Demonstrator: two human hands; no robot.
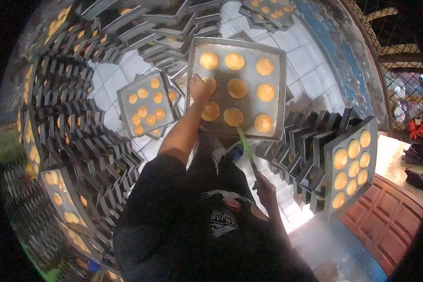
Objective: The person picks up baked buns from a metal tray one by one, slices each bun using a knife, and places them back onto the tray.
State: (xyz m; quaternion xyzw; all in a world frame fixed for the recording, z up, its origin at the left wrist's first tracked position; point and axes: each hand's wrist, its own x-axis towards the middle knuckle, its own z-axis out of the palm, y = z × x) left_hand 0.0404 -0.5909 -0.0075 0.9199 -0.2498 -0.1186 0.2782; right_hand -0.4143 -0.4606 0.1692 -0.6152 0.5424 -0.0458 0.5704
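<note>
A metal baking tray [250,128] with rows of round golden buns lies in front of me. My left hand [200,89] reaches over the tray's left side with fingers curled together. It partly covers the bun [210,85] in the middle of the left row; what the fingers grip, if anything, is hidden. My right hand [266,190], below the tray, is closed around a long, flat green spatula [247,151]. The spatula's tip meets the lower edge of the front middle bun [233,116].
Tall stacks of trays [66,117] with buns curve around on the left. Another stack, topped by a tilted bun tray [330,162], stands at right. A smaller tray [127,105] sits left of mine, above white floor tiles [291,70]. A wooden panel [385,221] is at lower right.
</note>
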